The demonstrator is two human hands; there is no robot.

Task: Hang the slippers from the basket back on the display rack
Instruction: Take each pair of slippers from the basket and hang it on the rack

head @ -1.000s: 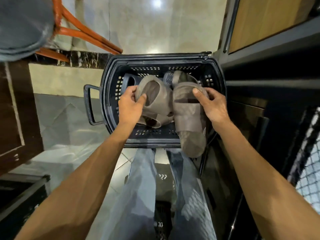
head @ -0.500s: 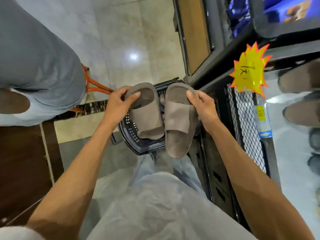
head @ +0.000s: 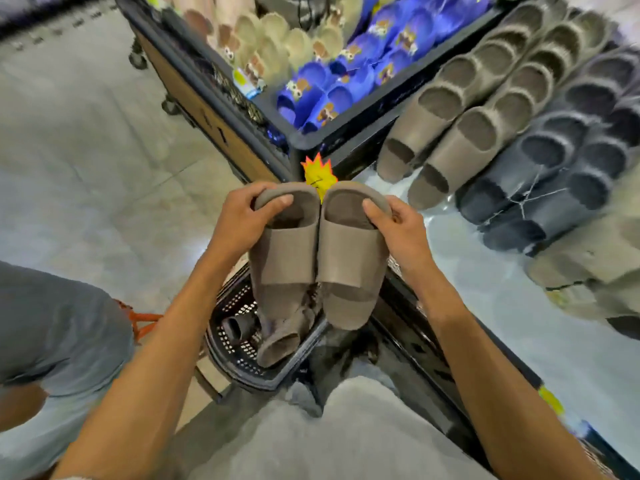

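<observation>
Both taupe slippers (head: 318,251) have risen clear of the basket (head: 235,344), left hand (head: 242,220) and right hand (head: 398,226) each gripping one heel, unhung, more still inside.

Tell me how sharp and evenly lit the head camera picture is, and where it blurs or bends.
Head view: both hands, left and right, and the two taupe slippers are sharp at centre; the display rack smears with motion blur toward the edges; wide-angle lens bends the rack lines; soft glare on the floor.
</observation>
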